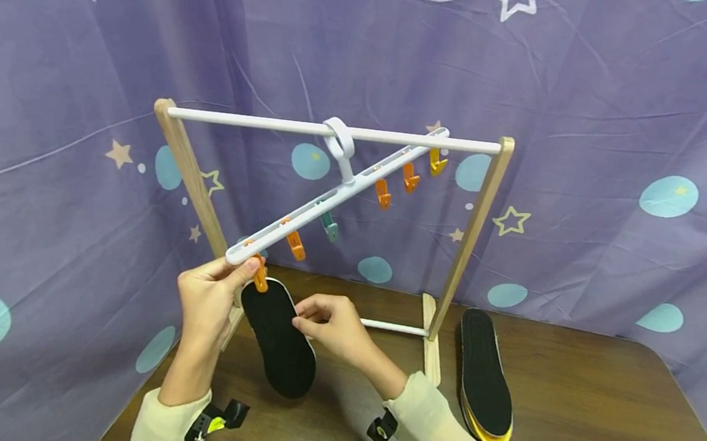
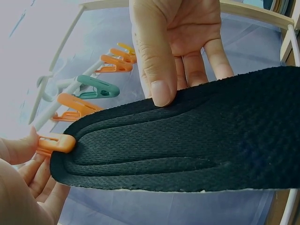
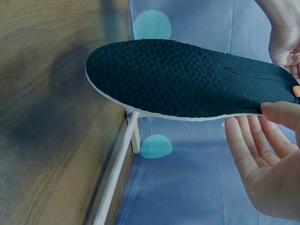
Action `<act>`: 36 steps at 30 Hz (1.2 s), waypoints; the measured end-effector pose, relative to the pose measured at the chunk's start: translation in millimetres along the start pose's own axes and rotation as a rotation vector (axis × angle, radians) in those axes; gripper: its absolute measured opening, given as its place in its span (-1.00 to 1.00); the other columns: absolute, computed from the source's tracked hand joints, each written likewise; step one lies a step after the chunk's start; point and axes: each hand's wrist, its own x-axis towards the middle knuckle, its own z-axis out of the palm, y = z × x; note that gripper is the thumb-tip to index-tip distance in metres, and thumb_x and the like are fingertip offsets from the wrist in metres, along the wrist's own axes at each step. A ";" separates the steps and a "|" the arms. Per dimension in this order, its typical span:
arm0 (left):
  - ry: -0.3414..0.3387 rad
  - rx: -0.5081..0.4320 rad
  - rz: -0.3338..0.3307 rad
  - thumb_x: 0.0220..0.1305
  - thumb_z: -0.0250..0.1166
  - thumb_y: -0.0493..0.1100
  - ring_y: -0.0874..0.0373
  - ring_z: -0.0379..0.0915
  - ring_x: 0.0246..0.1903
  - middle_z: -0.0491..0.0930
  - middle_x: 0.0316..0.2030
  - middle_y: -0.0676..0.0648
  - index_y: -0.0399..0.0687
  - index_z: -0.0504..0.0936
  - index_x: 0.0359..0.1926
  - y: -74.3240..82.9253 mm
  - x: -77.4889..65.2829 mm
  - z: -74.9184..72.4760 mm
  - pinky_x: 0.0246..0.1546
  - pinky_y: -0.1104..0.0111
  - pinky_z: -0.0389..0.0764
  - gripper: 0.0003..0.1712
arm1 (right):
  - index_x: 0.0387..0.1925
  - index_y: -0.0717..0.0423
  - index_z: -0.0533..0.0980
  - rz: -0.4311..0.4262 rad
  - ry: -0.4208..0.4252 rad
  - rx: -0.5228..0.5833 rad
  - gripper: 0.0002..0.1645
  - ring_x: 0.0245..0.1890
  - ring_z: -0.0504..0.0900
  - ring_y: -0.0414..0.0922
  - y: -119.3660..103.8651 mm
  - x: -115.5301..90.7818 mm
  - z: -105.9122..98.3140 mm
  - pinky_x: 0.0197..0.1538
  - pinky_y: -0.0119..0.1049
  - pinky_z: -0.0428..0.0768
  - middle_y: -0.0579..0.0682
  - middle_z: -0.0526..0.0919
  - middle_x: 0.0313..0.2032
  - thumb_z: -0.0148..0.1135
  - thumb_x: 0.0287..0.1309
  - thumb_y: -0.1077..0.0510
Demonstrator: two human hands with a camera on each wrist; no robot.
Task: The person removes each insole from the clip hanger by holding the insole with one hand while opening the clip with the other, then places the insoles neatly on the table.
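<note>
A black insole (image 1: pixel 278 345) with a pale edge hangs at a slant below the low left end of a white clip hanger (image 1: pixel 302 216). My left hand (image 1: pixel 208 300) pinches the orange clip (image 2: pixel 60 142) at that end, and the clip's tip sits over the insole's narrow end. Farther along, my right hand (image 1: pixel 337 328) holds the insole's side edge, thumb (image 2: pixel 161 89) on the black face and fingers behind. Another orange clip (image 1: pixel 295 244), a green clip (image 1: pixel 328 225), two more orange ones and a yellow clip (image 1: pixel 437 163) dangle from the hanger with nothing in them.
The hanger's hook loops over the white top bar (image 1: pixel 241 120) of a wooden-legged rack (image 1: pixel 473 233). On the brown table (image 1: pixel 598 411), right of the rack, lies another black insole (image 1: pixel 485 371) with yellow showing under it. A purple patterned curtain (image 1: pixel 599 95) surrounds the table.
</note>
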 end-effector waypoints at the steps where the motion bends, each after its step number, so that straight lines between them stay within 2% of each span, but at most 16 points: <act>1: 0.005 0.007 0.000 0.08 0.45 -0.55 0.29 0.73 -0.46 0.78 -0.53 0.06 -0.61 0.70 -0.16 0.0 0.1 0.2 -0.35 0.52 0.71 -0.74 | -0.22 0.35 0.68 0.001 0.000 0.002 -0.88 -0.43 0.65 -0.24 0.1 -0.3 -0.1 -0.35 -0.54 0.64 0.27 0.76 -0.34 0.38 0.20 0.35; 6: 0.028 0.012 0.007 0.08 0.46 -0.54 0.30 0.71 -0.51 0.77 -0.55 0.07 -0.56 0.72 -0.18 -0.4 0.2 1.3 -0.37 0.53 0.71 -0.76 | -0.22 0.35 0.68 0.011 0.001 0.006 -0.87 -0.41 0.67 -0.21 0.8 -1.4 0.1 -0.34 -0.54 0.65 0.27 0.76 -0.33 0.38 0.20 0.35; 10: 0.027 -0.007 0.019 0.08 0.48 -0.50 0.29 0.72 -0.47 0.78 -0.52 0.05 -0.61 0.70 -0.17 -0.2 0.2 1.3 -0.33 0.50 0.72 -0.72 | -0.20 0.35 0.69 0.015 0.001 -0.003 -0.86 -0.38 0.69 -0.17 1.2 -3.5 0.3 -0.33 -0.55 0.65 0.26 0.77 -0.31 0.37 0.20 0.35; 18: 0.037 0.008 0.003 0.07 0.49 -0.50 0.31 0.71 -0.45 0.77 -0.54 0.06 -0.60 0.70 -0.17 -0.7 0.6 1.6 -0.33 0.50 0.72 -0.72 | -0.21 0.34 0.69 0.017 0.016 -0.028 -0.87 -0.40 0.64 -0.29 2.9 -5.8 -0.8 -0.33 -0.52 0.66 0.24 0.77 -0.32 0.38 0.19 0.35; 22: 0.038 -0.014 -0.003 0.06 0.49 -0.51 0.28 0.71 -0.43 0.78 -0.52 0.03 -0.53 0.74 -0.20 -1.9 1.0 2.2 -0.32 0.51 0.72 -0.76 | -0.24 0.34 0.69 0.015 0.029 -0.044 -0.88 -0.39 0.68 -0.17 6.9 -6.6 -1.6 -0.31 -0.47 0.67 0.24 0.77 -0.33 0.38 0.17 0.37; 26: 0.034 -0.048 -0.006 0.05 0.47 -0.55 0.27 0.71 -0.42 0.78 -0.52 0.04 -0.43 0.77 -0.24 -3.2 1.5 3.0 -0.32 0.51 0.71 -0.81 | -0.25 0.36 0.68 0.025 0.043 -0.034 -0.89 -0.39 0.70 -0.03 11.4 -8.3 -2.9 -0.35 -0.51 0.65 0.26 0.77 -0.34 0.38 0.15 0.39; 29: 0.034 -0.059 -0.008 0.04 0.50 -0.52 0.28 0.71 -0.44 0.78 -0.53 0.03 -0.38 0.79 -0.27 -4.3 1.4 3.2 -0.34 0.52 0.71 -0.82 | -0.26 0.37 0.68 0.045 0.051 -0.022 -0.89 -0.41 0.69 -0.02 13.8 -10.0 -4.0 -0.39 -0.55 0.63 0.27 0.76 -0.35 0.37 0.15 0.39; 32: 0.029 -0.063 -0.003 0.04 0.52 -0.48 0.29 0.70 -0.46 0.77 -0.53 0.02 -0.38 0.79 -0.29 -4.8 0.7 3.0 -0.35 0.53 0.70 -0.84 | -0.26 0.36 0.68 0.062 0.054 -0.019 -0.89 -0.44 0.66 -0.11 15.9 -11.5 -5.0 -0.40 -0.48 0.68 0.27 0.75 -0.36 0.38 0.15 0.39; 36: 0.014 -0.075 0.000 0.08 0.49 -0.48 0.30 0.71 -0.47 0.78 -0.52 0.01 -0.37 0.79 -0.31 -4.6 -0.4 2.2 -0.34 0.53 0.70 -0.89 | -0.25 0.37 0.67 0.077 0.053 -0.014 -0.90 -0.48 0.62 -0.27 19.4 -13.5 -6.8 -0.37 -0.22 0.76 0.28 0.75 -0.36 0.37 0.17 0.39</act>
